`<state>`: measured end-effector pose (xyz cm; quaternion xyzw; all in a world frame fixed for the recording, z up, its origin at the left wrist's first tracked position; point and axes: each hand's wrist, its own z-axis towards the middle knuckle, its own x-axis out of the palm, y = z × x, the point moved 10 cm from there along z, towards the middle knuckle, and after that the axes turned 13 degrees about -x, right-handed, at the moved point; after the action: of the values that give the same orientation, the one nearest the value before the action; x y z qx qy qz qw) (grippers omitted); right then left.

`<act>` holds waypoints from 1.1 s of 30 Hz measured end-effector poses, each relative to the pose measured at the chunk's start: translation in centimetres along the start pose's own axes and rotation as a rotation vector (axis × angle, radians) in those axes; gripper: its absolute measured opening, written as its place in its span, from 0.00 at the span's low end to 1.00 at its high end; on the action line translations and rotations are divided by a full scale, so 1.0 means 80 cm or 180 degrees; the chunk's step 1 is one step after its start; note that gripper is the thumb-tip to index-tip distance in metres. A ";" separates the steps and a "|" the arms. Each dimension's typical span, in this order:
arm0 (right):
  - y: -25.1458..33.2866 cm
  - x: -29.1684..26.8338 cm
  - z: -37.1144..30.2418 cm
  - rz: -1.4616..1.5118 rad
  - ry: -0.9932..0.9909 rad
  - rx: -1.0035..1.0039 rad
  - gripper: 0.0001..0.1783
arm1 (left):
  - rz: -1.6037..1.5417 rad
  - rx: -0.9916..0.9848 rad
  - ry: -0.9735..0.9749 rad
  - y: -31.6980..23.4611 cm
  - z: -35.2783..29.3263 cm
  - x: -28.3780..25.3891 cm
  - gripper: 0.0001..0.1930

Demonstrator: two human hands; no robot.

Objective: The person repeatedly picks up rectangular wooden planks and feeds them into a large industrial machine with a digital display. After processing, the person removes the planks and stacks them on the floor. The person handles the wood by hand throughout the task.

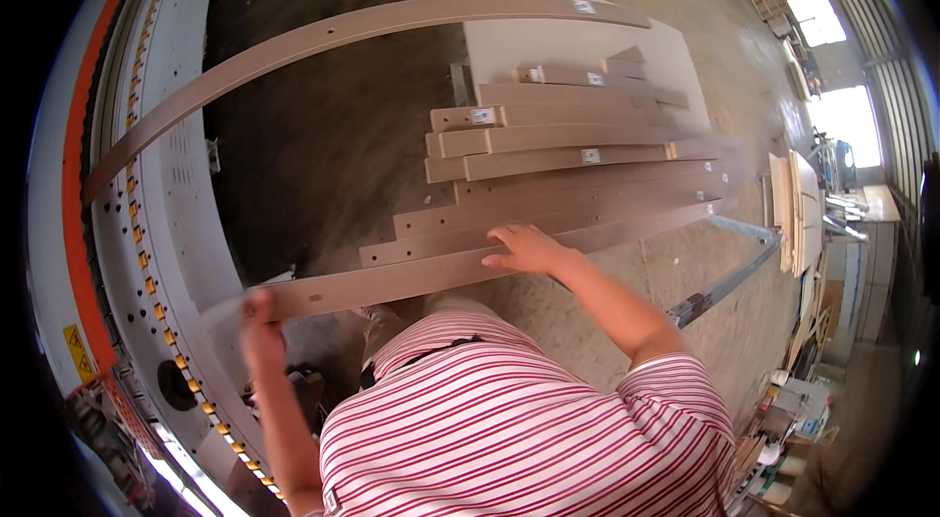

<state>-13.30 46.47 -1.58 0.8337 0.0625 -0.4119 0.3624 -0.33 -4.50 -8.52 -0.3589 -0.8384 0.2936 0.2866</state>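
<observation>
Machine (201, 213) left, board stack (578, 137) ahead

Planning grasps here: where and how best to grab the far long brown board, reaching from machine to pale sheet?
Likely mid-length on the far long brown board, between machine and pale sheet, from above, grip across its width. It looks narrow and flat, and both long edges show there; its left end overlaps the machine.

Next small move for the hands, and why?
I'd probably slide the right hand rightward along the front board for balance: the left hand is at the board's left end, and a long stretch extends rightward past the right hand.
</observation>
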 end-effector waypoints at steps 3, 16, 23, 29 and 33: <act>-0.054 -0.004 -0.039 0.0359 0.0713 0.0428 0.37 | -0.0270 0.0587 -0.0652 -0.128 -0.012 -0.097 0.14; -0.004 0.017 -0.108 -0.1383 0.0306 -0.0216 0.42 | 0.0341 0.0752 -0.4160 -0.152 -0.153 -0.335 0.43; 0.091 0.001 -0.066 -0.1625 -0.0059 -0.0688 0.43 | -0.0643 0.0748 -0.3943 -0.096 -0.181 -0.376 0.33; 0.171 0.037 -0.003 -0.1480 -0.0104 -0.1254 0.40 | -0.0796 0.0623 -0.4222 -0.099 -0.212 -0.393 0.49; 0.205 0.048 0.032 -0.1493 -0.0109 -0.1307 0.41 | -0.0506 0.0590 -0.4340 -0.120 -0.210 -0.388 0.51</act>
<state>-5.81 32.10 3.68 0.6989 0.3290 -0.4771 0.4193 25.06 -29.04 1.01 -0.0057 -0.8266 0.5021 -0.2542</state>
